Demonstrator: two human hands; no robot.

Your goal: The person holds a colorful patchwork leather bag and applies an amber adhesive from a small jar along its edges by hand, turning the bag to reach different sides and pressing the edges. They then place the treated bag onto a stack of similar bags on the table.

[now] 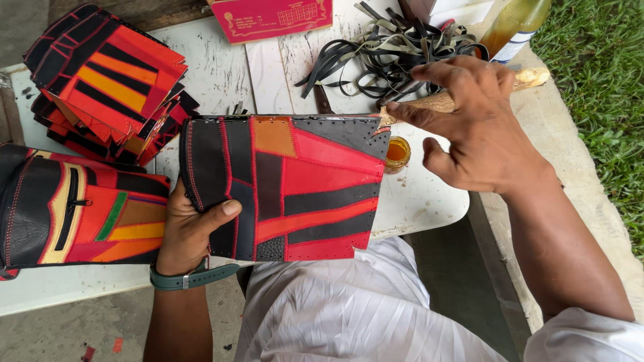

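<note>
Red, black and orange stitched leather patchwork panel (295, 188) lay flat at the desk (429, 201) edge, left hand (191, 228) clamped its side, right hand (469, 127) pinched a rough wooden tool (530, 79), amber glue pot (397, 153) beside, black strips (389, 50) tangled behind, finished pieces (107, 87) stacked left.

White, scuffed tabletop (221, 74). On it: a stack of red-black patchwork pieces (107, 84) at left, a patchwork bag (74, 211) below it, a patchwork panel (295, 188) centre. Behind: tangled black strips (382, 50), pink box (272, 17), small amber jar (397, 153), bottle (513, 27).
</note>
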